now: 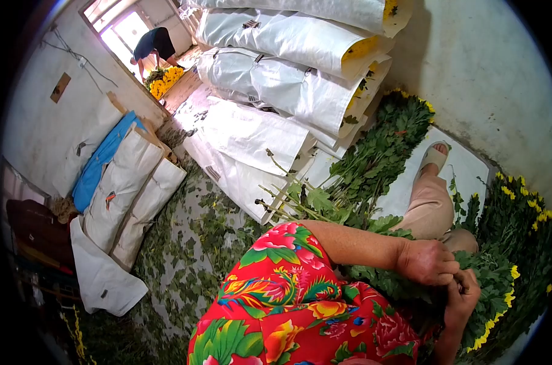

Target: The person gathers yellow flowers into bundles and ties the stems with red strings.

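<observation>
A leafy bunch of yellow chrysanthemums lies across my lap, its blossoms to the right. Bare cut stems stick out on the left, beyond my forearm. My left hand is closed above the bunch, fingertips pinched against those of the other hand. From below comes my right hand, closed as well, its fingers bent and meeting the left ones over the leaves. Whatever lies between the fingertips is too small or hidden to make out. My red floral garment covers part of the bunch.
White-wrapped flower bundles are stacked ahead. More chrysanthemums lie beside my foot and along the right wall. Fallen leaves litter the floor. Wrapped bundles lean at left. Another person bends over yellow flowers near the doorway.
</observation>
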The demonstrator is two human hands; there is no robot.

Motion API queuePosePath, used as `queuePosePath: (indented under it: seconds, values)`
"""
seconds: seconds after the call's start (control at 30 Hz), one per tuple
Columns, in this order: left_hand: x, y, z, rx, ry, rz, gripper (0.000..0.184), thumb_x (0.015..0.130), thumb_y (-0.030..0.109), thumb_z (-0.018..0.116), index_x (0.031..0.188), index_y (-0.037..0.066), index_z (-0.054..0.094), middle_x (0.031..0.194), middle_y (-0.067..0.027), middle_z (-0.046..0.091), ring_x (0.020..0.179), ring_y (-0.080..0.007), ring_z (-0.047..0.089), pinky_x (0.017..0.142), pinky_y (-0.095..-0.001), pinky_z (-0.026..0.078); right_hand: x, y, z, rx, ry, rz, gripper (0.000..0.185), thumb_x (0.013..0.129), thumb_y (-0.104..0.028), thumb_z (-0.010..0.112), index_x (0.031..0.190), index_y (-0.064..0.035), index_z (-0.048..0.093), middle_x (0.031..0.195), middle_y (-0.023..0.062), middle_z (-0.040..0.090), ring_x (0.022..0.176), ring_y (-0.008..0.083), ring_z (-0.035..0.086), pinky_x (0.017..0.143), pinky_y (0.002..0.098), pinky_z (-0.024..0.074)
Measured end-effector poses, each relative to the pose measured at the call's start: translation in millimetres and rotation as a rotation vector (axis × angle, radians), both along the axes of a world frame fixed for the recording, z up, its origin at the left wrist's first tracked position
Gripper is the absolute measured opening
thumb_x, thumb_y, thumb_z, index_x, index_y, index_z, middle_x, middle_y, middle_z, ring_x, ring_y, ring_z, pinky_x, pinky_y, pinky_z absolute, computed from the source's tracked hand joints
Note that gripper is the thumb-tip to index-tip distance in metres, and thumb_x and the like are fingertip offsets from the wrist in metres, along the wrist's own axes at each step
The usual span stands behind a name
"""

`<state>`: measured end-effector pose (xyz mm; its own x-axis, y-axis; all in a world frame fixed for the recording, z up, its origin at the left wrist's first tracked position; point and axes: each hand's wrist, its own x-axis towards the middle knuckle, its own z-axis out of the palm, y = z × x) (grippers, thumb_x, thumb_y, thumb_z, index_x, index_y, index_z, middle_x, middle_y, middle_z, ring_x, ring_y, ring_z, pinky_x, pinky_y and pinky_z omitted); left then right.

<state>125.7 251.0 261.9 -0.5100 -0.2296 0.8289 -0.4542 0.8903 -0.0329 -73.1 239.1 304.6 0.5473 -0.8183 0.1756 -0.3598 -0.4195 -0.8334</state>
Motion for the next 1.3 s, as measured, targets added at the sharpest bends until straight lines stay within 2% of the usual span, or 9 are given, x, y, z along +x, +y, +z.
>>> queuePosePath:
  seconds: [0.2,0.5,0.73,0.83,0.9,1.1,1.13,1.2,1.3]
  values:
    - [10,1,8,0.156,-0.023,0.043,0.019,0.074,0.017,0.059,0.076,0.004,0.045,0.077,-0.0067,0.045,0.063,-0.0241,0.052,0.051,-0.0358,0.041,-7,-6,-3,0.071,-0.103,0.045,0.01,0.083,-0.004,0.064,0.08,0.0026,0.056,0.074,0.0026,0.042,0.065,0.0091,0.036,0.056,0.0262,0.0279]
    - [28,-8,-15,0.675,-0.185,0.141,0.026,0.072,0.017,0.062,0.093,0.001,0.057,0.091,-0.0166,0.059,0.084,-0.032,0.064,0.063,-0.0437,0.049,-12,41,16,-0.403,0.532,0.098,0.017,0.077,0.006,0.054,0.093,0.0034,0.056,0.087,0.022,0.05,0.082,0.0452,0.055,0.065,0.0471,0.0435]
    - [23,-10,-12,0.641,-0.494,0.368,0.02,0.074,0.018,0.061,0.085,0.002,0.066,0.093,-0.0164,0.065,0.076,-0.0359,0.065,0.065,-0.0456,0.051,10,38,17,-0.467,0.156,0.063,0.015,0.077,0.008,0.053,0.09,0.0013,0.055,0.084,0.0166,0.051,0.066,0.0376,0.055,0.06,0.0388,0.0454]
    - [22,-6,-4,0.796,-0.241,0.322,0.016,0.075,0.017,0.06,0.078,0.002,0.066,0.086,-0.0173,0.066,0.074,-0.0359,0.066,0.063,-0.0444,0.051,11,29,4,-0.349,-0.016,0.144,0.008,0.082,0.006,0.053,0.088,0.0007,0.053,0.085,0.0115,0.052,0.064,0.0225,0.054,0.059,0.0294,0.0436]
    - [16,-8,-10,0.844,0.191,0.05,0.018,0.08,0.015,0.06,0.084,-0.002,0.063,0.07,-0.0116,0.063,0.064,-0.0286,0.063,0.06,-0.0373,0.048,3,28,-1,0.386,-0.193,0.044,0.006,0.086,0.002,0.055,0.086,0.0001,0.049,0.087,0.0081,0.052,0.069,0.0111,0.052,0.06,0.0235,0.0408]
    - [11,-22,9,1.611,0.818,-0.639,0.024,0.089,0.018,0.055,0.096,-0.003,0.066,0.079,-0.0106,0.062,0.072,-0.0236,0.062,0.064,-0.0348,0.048,-4,0,14,0.248,-0.321,0.111,0.008,0.089,-0.002,0.053,0.085,-0.0015,0.046,0.089,0.0072,0.05,0.07,0.0092,0.048,0.062,0.0223,0.0397]
    - [17,-24,6,1.624,0.819,-0.645,0.024,0.089,0.018,0.055,0.096,-0.003,0.066,0.079,-0.0106,0.062,0.072,-0.0236,0.062,0.064,-0.0348,0.048,-4,-2,16,0.01,-0.213,0.171,0.007,0.087,-0.001,0.053,0.087,-0.0007,0.047,0.089,0.0086,0.05,0.072,0.0135,0.049,0.065,0.0249,0.0411]
    - [22,-28,-19,0.698,0.374,-0.436,0.028,0.092,0.021,0.056,0.107,-0.001,0.065,0.105,-0.0167,0.061,0.088,-0.0288,0.061,0.073,-0.035,0.05,-9,-5,21,-0.263,-0.088,0.253,0.012,0.079,0.003,0.059,0.09,0.0025,0.056,0.085,0.0139,0.055,0.074,0.029,0.055,0.065,0.0367,0.0434]
    - [23,-17,-44,0.67,0.206,-0.151,0.035,0.092,0.03,0.059,0.112,0.002,0.063,0.113,-0.0202,0.057,0.098,-0.0375,0.059,0.088,-0.0427,0.049,-28,8,-2,-0.329,0.186,0.196,0.027,0.077,0.005,0.059,0.104,0.003,0.055,0.096,0.0223,0.06,0.091,0.0449,0.058,0.075,0.046,0.048]
